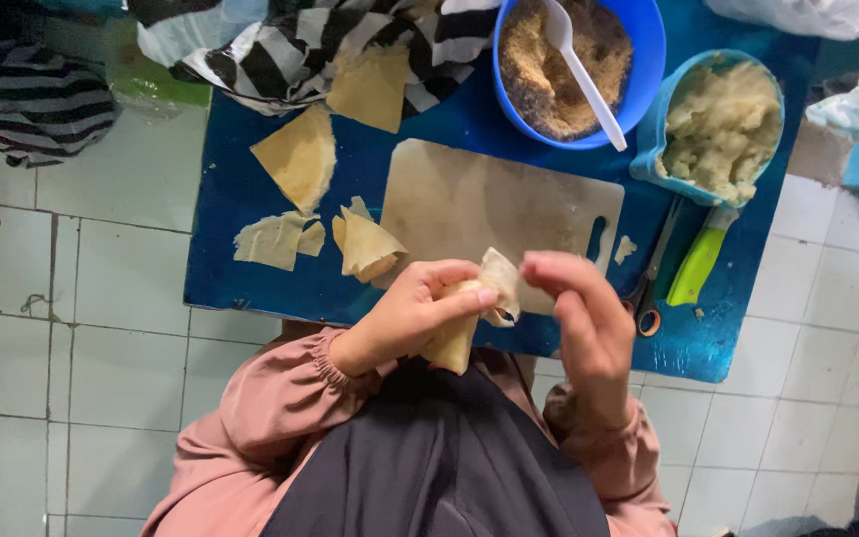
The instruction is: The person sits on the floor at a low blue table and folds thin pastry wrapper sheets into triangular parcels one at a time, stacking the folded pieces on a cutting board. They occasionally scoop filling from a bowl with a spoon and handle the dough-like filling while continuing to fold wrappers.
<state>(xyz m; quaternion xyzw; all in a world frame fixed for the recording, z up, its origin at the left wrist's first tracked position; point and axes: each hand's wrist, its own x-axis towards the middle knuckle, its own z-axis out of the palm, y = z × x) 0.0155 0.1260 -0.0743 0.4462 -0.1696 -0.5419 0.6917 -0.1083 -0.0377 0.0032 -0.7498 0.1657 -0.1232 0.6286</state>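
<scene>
The folded pastry wrapper (469, 313) sits in the air above the person's lap, just in front of the wooden board (489, 204). It looks thin, soft and light, and I think it could tear, so the best place to hold it is gently by the folded sides. The left hand (405, 318) curls around it from below, thumb on top. The right hand (589, 318) is half open, and its fingertips pinch the top corner. More wrappers (300, 159) lie on the blue table (241, 268).
</scene>
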